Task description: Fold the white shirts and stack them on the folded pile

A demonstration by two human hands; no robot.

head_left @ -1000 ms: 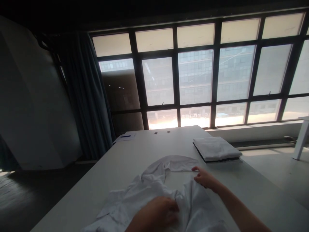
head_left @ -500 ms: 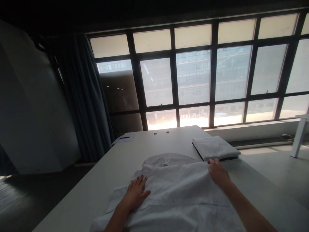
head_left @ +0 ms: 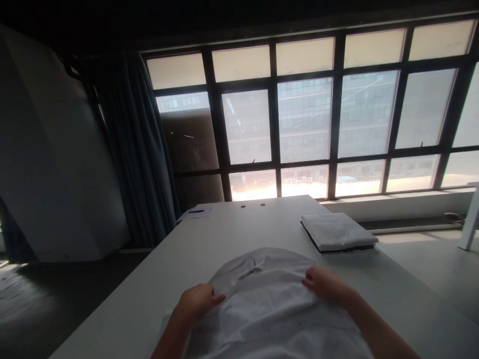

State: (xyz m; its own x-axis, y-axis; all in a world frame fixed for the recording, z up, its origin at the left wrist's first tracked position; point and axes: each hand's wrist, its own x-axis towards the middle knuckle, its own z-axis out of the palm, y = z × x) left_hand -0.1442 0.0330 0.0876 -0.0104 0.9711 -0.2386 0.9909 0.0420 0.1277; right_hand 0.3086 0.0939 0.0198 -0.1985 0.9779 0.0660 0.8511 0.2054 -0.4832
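Work in hand: gathering and settling a white garment (head_left: 269, 319) on a pale table (head_left: 411, 304), with the collar end (head_left: 258, 260) toward the far end of the table and the body running down past the bottom of view. Left hand (head_left: 200, 300): narrow, fingers curled over the cloth, holding a fold just left of the collar. Right hand (head_left: 325, 283): likewise narrow, fingertips pinching a fold just right of the collar. Both hands roughly level, cloth rippled and bunched between them. Near the right edge of the table, well apart from both hands: a folded white stack (head_left: 339, 232), a dark layer showing beneath. At the far left corner: a sheet of paper (head_left: 205, 213) with a blue pen (head_left: 196, 211) on it. Near the far edge: 2 round holes (head_left: 243, 206). Next move, as judged from this hold: an even draw with both hands, the 2 folds kept level, ripples smoothed out before any release.
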